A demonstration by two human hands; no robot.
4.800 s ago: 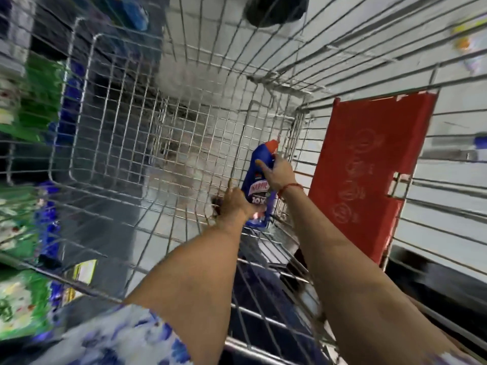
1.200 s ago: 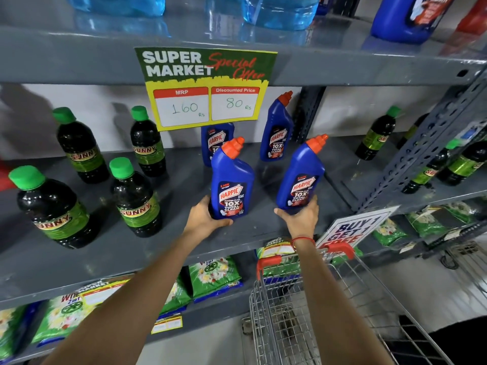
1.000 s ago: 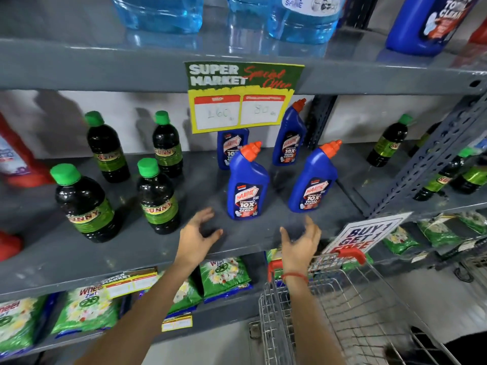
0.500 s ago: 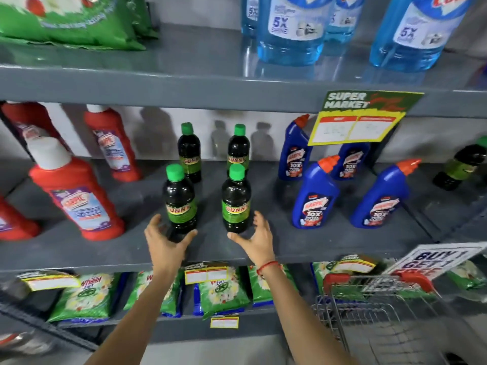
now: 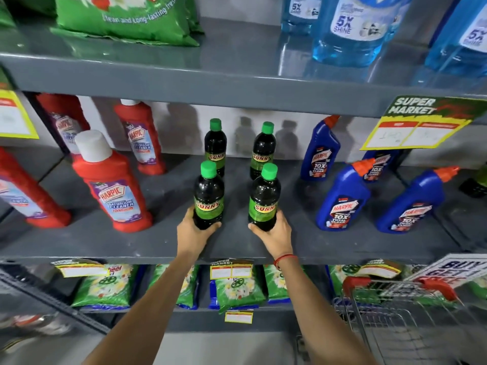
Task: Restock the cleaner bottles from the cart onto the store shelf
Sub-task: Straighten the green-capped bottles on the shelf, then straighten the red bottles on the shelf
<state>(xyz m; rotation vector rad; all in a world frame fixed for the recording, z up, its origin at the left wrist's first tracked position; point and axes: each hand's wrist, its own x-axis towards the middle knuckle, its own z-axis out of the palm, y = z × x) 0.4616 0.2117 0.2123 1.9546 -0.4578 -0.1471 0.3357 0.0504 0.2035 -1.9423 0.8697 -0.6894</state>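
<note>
Two dark green-capped Sunny bottles stand at the front of the grey middle shelf [image 5: 237, 248]. My left hand [image 5: 192, 233] grips the base of the left front Sunny bottle [image 5: 208, 196]. My right hand [image 5: 274, 233] grips the base of the right front Sunny bottle [image 5: 264, 198]. Two more Sunny bottles [image 5: 215, 146] stand behind them. To the right stand several blue Harpic cleaner bottles [image 5: 342, 198] with orange caps, upright on the same shelf. The wire cart [image 5: 395, 312] with red handle grips is at the lower right.
Red Harpic bathroom cleaner bottles [image 5: 113, 191] fill the shelf's left side. Blue glass-cleaner bottles [image 5: 350, 27] and green detergent bags [image 5: 123, 19] sit on the shelf above. Green detergent packs [image 5: 237, 285] lie below. A yellow price sign [image 5: 416, 127] hangs at the right.
Since the blue Harpic bottles were set down and let go, the view shifted left. Both hands, open half a second ago, have closed around the two front Sunny bottles.
</note>
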